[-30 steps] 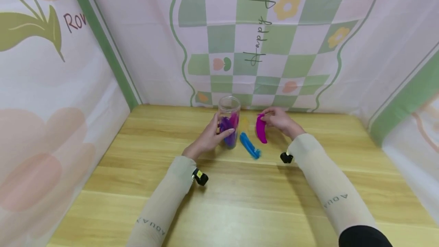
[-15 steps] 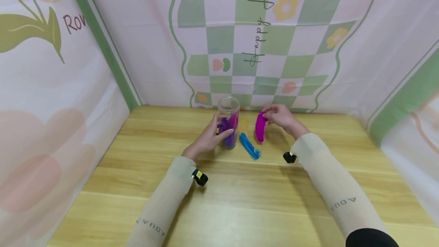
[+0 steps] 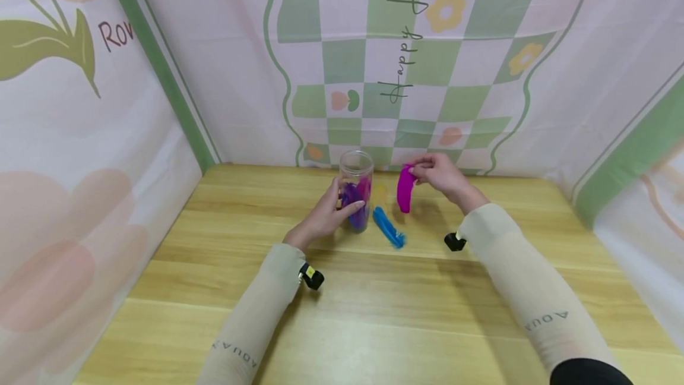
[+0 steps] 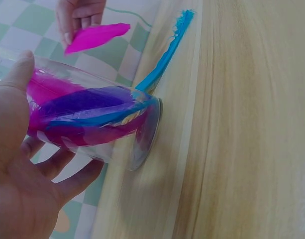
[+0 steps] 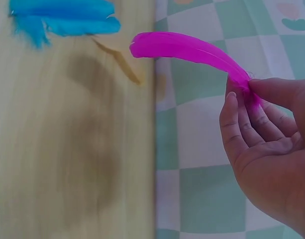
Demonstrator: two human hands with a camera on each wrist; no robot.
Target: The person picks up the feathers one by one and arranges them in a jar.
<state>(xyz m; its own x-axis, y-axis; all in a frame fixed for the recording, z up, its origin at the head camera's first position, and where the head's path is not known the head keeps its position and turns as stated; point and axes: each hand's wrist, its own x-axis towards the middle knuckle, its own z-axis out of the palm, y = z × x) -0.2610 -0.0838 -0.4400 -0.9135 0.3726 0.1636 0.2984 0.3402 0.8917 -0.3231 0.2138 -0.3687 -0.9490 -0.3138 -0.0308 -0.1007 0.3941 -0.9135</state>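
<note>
My left hand (image 3: 325,214) grips a clear, upright glass (image 3: 356,165) from its left side, thumb across the front. Purple, pink and blue feathers (image 4: 87,107) lie inside it. Between thumb and fingertips my right hand (image 3: 440,176) pinches a magenta feather (image 3: 405,191) by its fluffy end, up off the table; the right wrist view shows the feather (image 5: 182,46) curving away from the fingers. On the table, right of the glass, lies a blue feather (image 3: 388,227). Behind that is a yellow feather (image 3: 380,193), faint against the wood.
The wooden table (image 3: 363,325) ends at the back against a checked green and white cloth (image 3: 385,64). A printed cloth (image 3: 107,207) also hangs along the left side. Small black cameras (image 3: 312,277) sit on both wrists.
My right hand has risen and moved slightly right, lifting the magenta feather off the table. The left hand and the glass have stayed in place.
</note>
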